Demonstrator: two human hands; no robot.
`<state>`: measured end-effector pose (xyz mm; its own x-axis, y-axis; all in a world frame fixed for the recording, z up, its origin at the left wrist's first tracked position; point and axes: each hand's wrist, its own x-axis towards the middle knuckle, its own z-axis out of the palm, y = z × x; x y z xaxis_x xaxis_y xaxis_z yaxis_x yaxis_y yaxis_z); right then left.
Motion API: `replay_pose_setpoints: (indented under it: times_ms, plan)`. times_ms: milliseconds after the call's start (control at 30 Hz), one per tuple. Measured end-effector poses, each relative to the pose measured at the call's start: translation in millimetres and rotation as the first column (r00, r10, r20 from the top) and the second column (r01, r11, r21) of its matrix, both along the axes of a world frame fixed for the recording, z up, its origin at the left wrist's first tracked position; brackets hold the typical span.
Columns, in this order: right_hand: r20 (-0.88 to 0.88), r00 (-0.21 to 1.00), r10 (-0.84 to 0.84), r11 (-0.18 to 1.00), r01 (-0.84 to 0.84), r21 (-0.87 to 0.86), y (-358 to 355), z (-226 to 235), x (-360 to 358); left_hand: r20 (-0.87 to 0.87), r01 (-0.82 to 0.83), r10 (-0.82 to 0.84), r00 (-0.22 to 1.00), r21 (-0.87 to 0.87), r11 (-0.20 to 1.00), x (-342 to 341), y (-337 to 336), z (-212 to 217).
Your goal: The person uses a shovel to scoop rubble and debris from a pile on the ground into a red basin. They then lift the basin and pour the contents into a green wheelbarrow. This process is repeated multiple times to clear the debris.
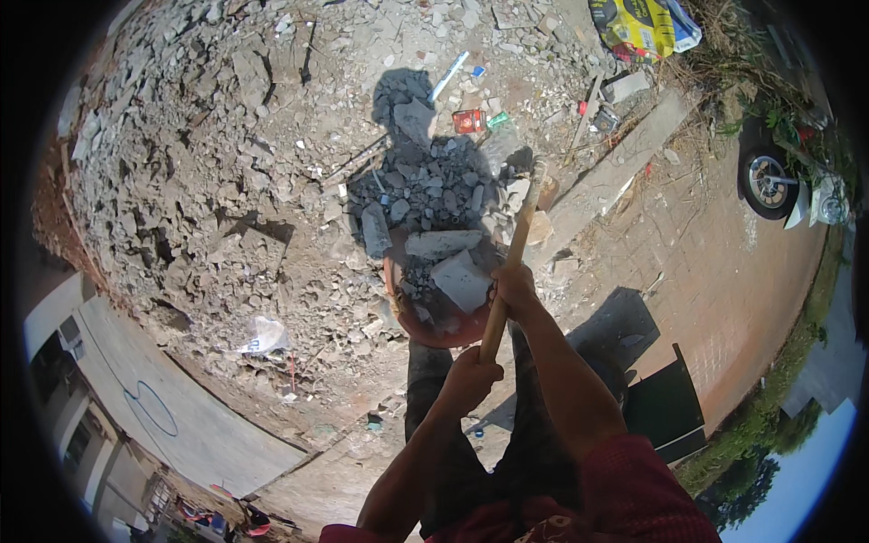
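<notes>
Both my hands are wrapped round a long wooden handle that slants up and away to the right. My right hand grips it higher up, and my left hand holds it closer to my body. The handle's far end lies by the rubble; I cannot make out what tool head is there. In front of my legs sits a shallow reddish-brown pan, holding a large pale concrete chunk and smaller pieces. Another long grey chunk lies at its far side, against the rubble heap.
Broken rubble covers the ground to the left. A concrete slab lies at the right, with a motorcycle wheel beyond. A red packet and a yellow sack lie ahead. A dark green metal object stands beside my right leg.
</notes>
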<state>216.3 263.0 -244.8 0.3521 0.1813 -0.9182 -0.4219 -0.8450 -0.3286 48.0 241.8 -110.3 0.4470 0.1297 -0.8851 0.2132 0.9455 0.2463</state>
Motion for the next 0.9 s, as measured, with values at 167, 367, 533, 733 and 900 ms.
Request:
replay_pose_setpoints:
  times_ms: [167, 367, 533, 733, 900]
  plan:
    - [0.003, 1.000, -0.003, 1.000, 0.003, 0.004, -7.6, 49.8, 11.5, 0.011, 0.119, -0.120, 0.993, 0.073, 0.990, 15.0, -38.3, 7.3]
    - [-0.159, 0.986, -0.052, 0.989, 0.073, 0.128, -42.5, 95.5, -13.6, -0.123, 0.388, -0.375, 0.919, 0.120, 0.914, -28.2, -54.9, 79.4]
    - [-0.444, 0.807, -0.391, 0.911, 0.409, -0.058, -62.6, 65.3, -53.0, -0.184, 0.500, -0.475, 0.861, 0.130, 0.856, -133.4, -119.5, 99.7]
    - [-0.278, 0.924, -0.261, 0.953, 0.201, -0.225, -120.3, 87.7, -152.1, -0.415, 0.658, -0.641, 0.646, -0.124, 0.743, -188.1, -182.7, 132.7]
    - [-0.261, 0.930, -0.257, 0.954, 0.288, 0.088, -23.5, 44.9, -90.3, -0.483, 0.546, -0.385, 0.786, 0.251, 0.800, -138.5, -126.1, 45.9]
